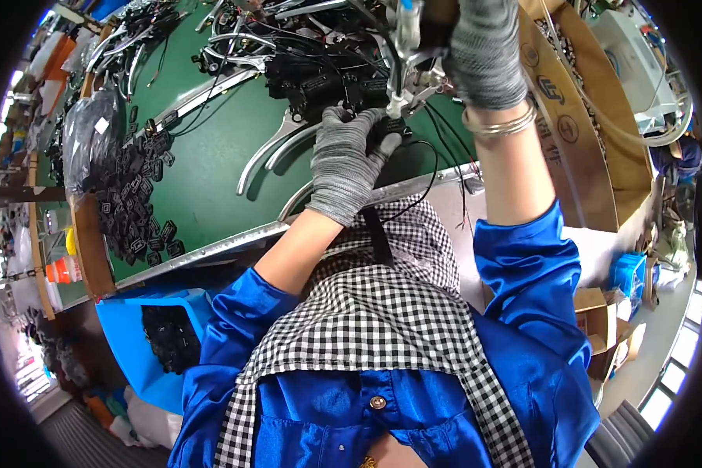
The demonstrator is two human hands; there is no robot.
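Head view: my left hand (345, 152) is closed, thumb against fingers, on a black housing (396, 125) at its right edge, under the upright tool (407, 39); best to hold it square and steady; whether my right hand (485, 58), above and right, is clamped on anything I cannot tell. Left of my left hand lie silver levers (290, 146); right, a black cable (435, 166) could snag; farther left, small black parts (136, 199) are heaped.

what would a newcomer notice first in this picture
Probably the black-and-white checked cloth apron over a shiny blue shirt, bottom centre. Above it, the grey-gloved left hand is beside curved silver metal levers. A bright blue plastic bin sits lower left.
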